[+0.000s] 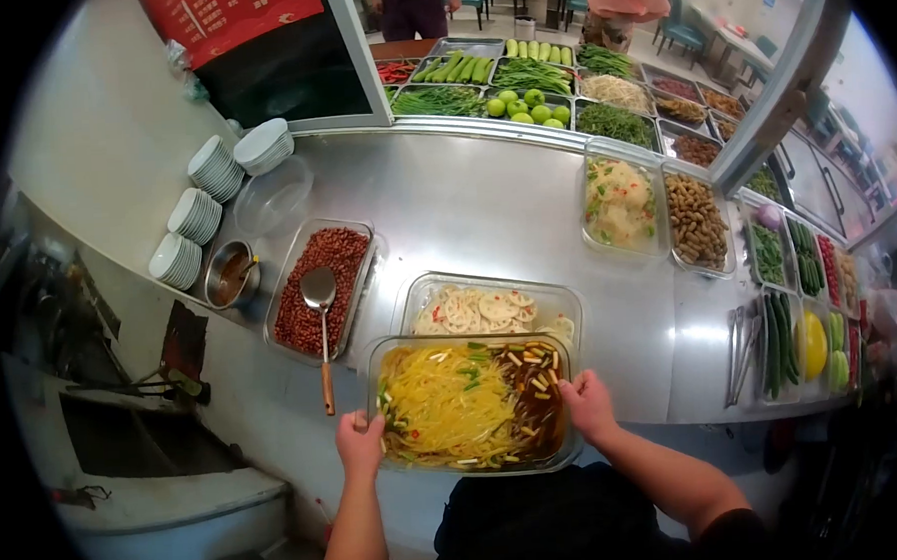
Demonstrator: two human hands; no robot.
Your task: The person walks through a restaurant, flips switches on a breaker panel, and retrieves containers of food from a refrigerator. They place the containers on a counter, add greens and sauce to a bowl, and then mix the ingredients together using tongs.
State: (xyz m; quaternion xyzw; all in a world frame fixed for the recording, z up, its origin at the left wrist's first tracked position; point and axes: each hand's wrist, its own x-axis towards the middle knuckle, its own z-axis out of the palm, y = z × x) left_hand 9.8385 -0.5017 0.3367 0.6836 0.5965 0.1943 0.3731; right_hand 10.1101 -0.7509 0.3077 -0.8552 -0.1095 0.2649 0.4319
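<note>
The clear tray (474,463) between the left hand (360,446) and right hand (587,405) holds yellow shreds, dark brown sauce and green flecks. The tray (490,308) behind it holds pale white slices with red specks. The peanut tray (325,287) shows reddish brown under a silver ladle (319,291) with an orange-brown handle. The counter (465,204) is grey steel. The stacked plates (214,170) are white. The apples (528,107) are bright green.

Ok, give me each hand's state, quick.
Left hand: closed on the left rim of the noodle tray.
Right hand: closed on its right rim.
</note>
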